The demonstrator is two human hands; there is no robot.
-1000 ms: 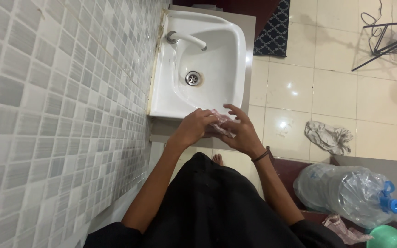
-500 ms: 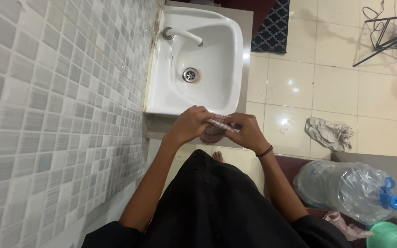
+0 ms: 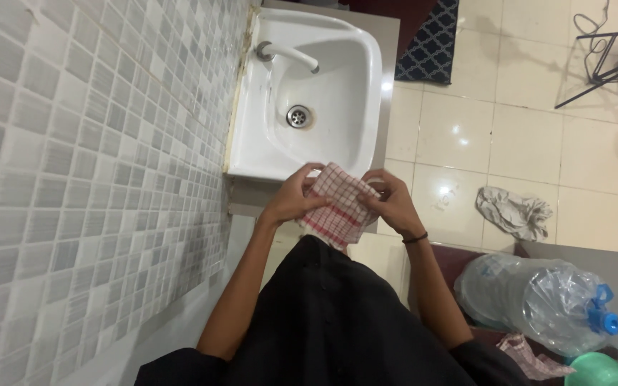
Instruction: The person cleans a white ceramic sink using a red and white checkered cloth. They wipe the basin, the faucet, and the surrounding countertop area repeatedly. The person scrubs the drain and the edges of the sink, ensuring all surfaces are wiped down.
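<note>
Both hands meet in front of the body, just below the near rim of the white wall-mounted sink (image 3: 252,154), and between them hangs a red-and-white checked cloth (image 3: 337,206). The left hand (image 3: 291,200) grips the cloth's left edge with its fingers curled around the fabric, and the right hand (image 3: 395,204) pinches the right edge, thumb on top; neither hand is released. The cloth is partly spread, its lower part drooping toward the person's black garment (image 3: 337,322), and it overlaps the front lip of the sink without clearly resting on it. The basin looks dry around the drain (image 3: 298,116), and the tap (image 3: 287,53) shows no running water. A likely risk is that the drooping lower part slips from the light pinch grip and falls onto the tiled floor (image 3: 459,136), where it would pick up dirt. Another is that the fabric bunches unevenly, since the two hands hold it at slightly different heights. A crumpled rag (image 3: 513,212) already lies on the floor to the right, near a large clear water bottle (image 3: 538,300) lying on its side.
</note>
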